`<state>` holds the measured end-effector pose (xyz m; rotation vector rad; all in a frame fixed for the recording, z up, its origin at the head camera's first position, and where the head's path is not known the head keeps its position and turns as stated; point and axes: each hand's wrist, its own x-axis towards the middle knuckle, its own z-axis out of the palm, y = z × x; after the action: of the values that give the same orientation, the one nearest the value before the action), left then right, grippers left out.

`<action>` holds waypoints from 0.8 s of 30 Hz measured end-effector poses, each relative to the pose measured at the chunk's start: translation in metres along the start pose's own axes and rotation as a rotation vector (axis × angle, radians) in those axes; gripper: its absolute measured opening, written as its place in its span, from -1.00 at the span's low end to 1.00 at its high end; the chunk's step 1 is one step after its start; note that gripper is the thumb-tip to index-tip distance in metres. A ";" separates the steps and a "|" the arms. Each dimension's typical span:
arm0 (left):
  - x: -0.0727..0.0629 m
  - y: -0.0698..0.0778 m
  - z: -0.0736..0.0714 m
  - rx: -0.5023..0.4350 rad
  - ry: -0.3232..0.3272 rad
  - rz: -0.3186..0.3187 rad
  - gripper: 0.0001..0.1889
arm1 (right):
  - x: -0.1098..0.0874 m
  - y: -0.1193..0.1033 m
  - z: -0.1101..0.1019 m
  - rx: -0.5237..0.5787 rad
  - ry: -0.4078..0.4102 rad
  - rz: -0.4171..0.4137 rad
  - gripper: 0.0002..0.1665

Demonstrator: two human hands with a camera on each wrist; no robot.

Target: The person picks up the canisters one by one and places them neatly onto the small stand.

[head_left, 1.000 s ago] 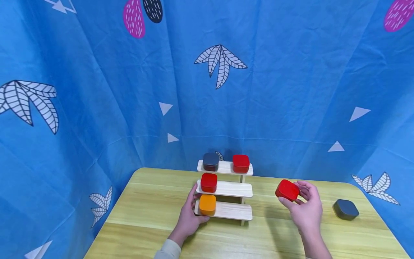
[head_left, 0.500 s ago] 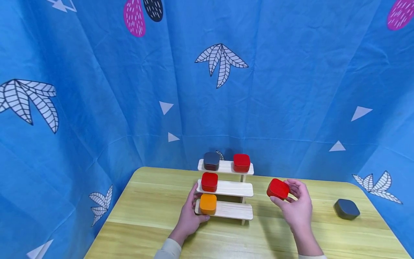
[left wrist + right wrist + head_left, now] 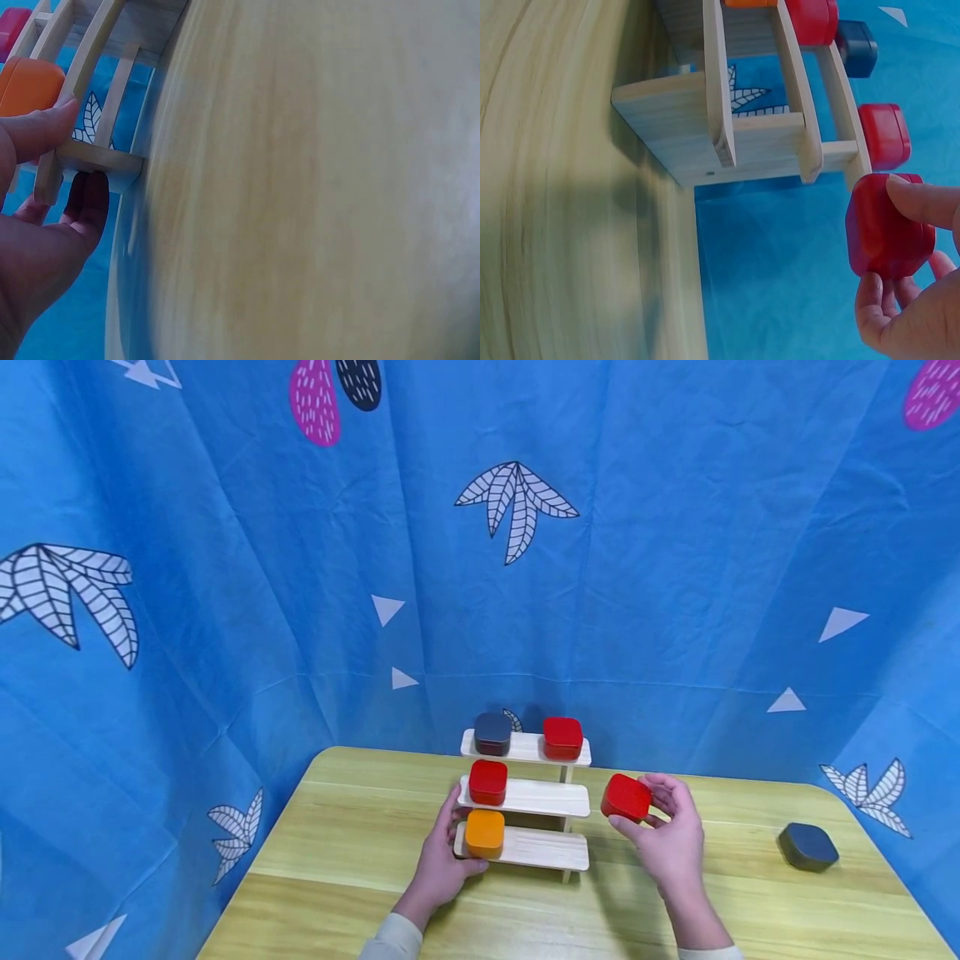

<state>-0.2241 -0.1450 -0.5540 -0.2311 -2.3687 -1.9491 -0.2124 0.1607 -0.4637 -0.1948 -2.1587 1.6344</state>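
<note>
My left hand (image 3: 438, 860) grips the left end of a three-tier wooden shelf (image 3: 543, 850), its thumb at the front edge of the lowest tier. In the left wrist view the fingers curl round the shelf's side. My right hand (image 3: 670, 839) holds a red rounded box (image 3: 627, 797) between thumb and fingers, raised just right of the shelf. On the lowest tier sits an orange box (image 3: 484, 833), at the left. Another red box (image 3: 487, 782) stands on the left of the middle tier. The top tier bears a dark grey box (image 3: 492, 733) at left and a red box (image 3: 562, 738) at right.
Another dark grey box (image 3: 807, 847) lies on the wooden table (image 3: 337, 827) near its right edge. A blue patterned curtain (image 3: 660, 568) hangs behind the table and along its sides.
My right hand has moved left with the red box, bringing it closer to the shelf. The left hand keeps its grip at the shelf's left end.
</note>
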 end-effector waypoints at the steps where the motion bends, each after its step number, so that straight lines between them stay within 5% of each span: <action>1: 0.000 0.000 0.000 0.004 0.001 -0.002 0.34 | 0.000 0.000 0.001 0.003 -0.004 0.002 -0.11; 24: 0.001 0.004 0.001 0.007 -0.003 -0.051 0.31 | -0.003 -0.005 0.025 0.055 -0.076 -0.031 -0.12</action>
<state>-0.2246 -0.1434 -0.5500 -0.1748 -2.4061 -1.9631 -0.2190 0.1357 -0.4649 -0.0842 -2.1578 1.7071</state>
